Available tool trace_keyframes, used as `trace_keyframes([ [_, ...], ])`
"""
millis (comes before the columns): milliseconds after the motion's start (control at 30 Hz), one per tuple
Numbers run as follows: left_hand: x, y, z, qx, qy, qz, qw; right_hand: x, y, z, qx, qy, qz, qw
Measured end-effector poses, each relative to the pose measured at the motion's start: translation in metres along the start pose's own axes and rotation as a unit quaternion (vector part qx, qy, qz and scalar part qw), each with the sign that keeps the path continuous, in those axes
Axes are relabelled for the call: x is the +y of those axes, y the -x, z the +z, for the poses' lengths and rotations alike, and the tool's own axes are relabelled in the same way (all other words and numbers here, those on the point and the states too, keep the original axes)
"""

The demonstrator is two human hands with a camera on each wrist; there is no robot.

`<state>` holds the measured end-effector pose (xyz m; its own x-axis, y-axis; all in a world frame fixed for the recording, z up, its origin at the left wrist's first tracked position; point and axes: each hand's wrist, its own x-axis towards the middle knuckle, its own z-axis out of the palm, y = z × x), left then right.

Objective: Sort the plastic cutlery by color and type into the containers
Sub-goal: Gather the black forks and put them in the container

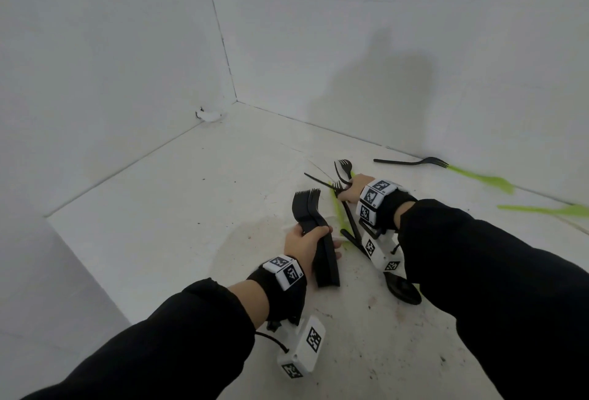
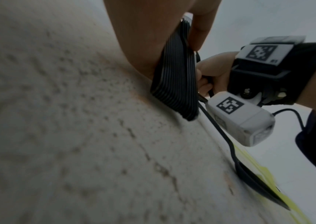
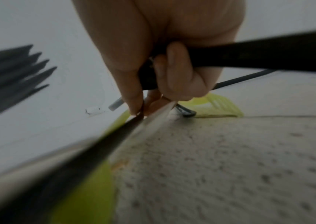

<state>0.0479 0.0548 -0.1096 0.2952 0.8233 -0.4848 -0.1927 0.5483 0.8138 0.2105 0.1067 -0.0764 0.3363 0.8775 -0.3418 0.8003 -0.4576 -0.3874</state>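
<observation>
My left hand (image 1: 306, 240) grips a thick stack of black forks (image 1: 314, 224), tines pointing away from me; their ribbed handles (image 2: 174, 78) touch the white surface. To the right, my right hand (image 1: 350, 190) reaches into a small pile, fingers (image 3: 174, 60) curled round a black fork handle (image 3: 268, 51). Two black fork heads (image 1: 342, 166) stick out past its knuckles. Its thumb and forefinger tips touch another black piece (image 3: 115, 144) lying over a green one. A green fork (image 3: 218, 109) lies just beyond the fingers. A black spoon (image 1: 403, 291) lies under the right forearm.
One black fork (image 1: 411, 162) lies along the right wall. Two lime-green pieces (image 1: 481, 176) (image 1: 541, 210) lie blurred at far right. White walls meet in a corner (image 1: 236, 101) behind the pile. No container is in view.
</observation>
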Motion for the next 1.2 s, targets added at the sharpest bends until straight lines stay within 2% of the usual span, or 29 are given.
trace_keyframes([
  [100,0.0,0.002,0.001,-0.001,0.001,0.003,1.0,0.003,0.008,-0.011,0.027,-0.095,-0.017,0.995],
  [267,0.002,0.005,0.009,-0.005,-0.003,0.014,1.0,0.005,0.031,-0.025,0.125,-0.129,-0.032,0.983],
  [500,-0.003,0.015,0.033,-0.031,-0.004,0.038,0.999,0.023,0.084,-0.006,0.063,-0.261,-0.03,0.963],
  [633,-0.012,0.029,0.045,-0.078,0.023,0.021,0.996,0.032,0.102,0.009,0.112,-0.261,-0.026,0.958],
  [767,-0.024,0.039,0.051,-0.093,-0.016,0.041,0.995,0.043,0.115,0.011,0.112,-0.305,0.003,0.946],
  [867,-0.028,0.042,0.052,-0.095,-0.023,0.045,0.994,0.049,0.125,0.006,0.17,-0.255,-0.006,0.952],
  [933,-0.027,0.045,0.052,-0.119,-0.021,0.032,0.992,0.052,0.128,0.002,0.195,-0.24,-0.017,0.951],
  [1067,-0.028,0.051,0.056,-0.164,-0.035,0.014,0.986,0.056,0.131,0.003,0.145,-0.274,-0.015,0.951],
  [1200,-0.03,0.049,0.059,-0.143,-0.04,0.029,0.988,0.059,0.131,0.004,0.065,-0.374,0.014,0.925],
])
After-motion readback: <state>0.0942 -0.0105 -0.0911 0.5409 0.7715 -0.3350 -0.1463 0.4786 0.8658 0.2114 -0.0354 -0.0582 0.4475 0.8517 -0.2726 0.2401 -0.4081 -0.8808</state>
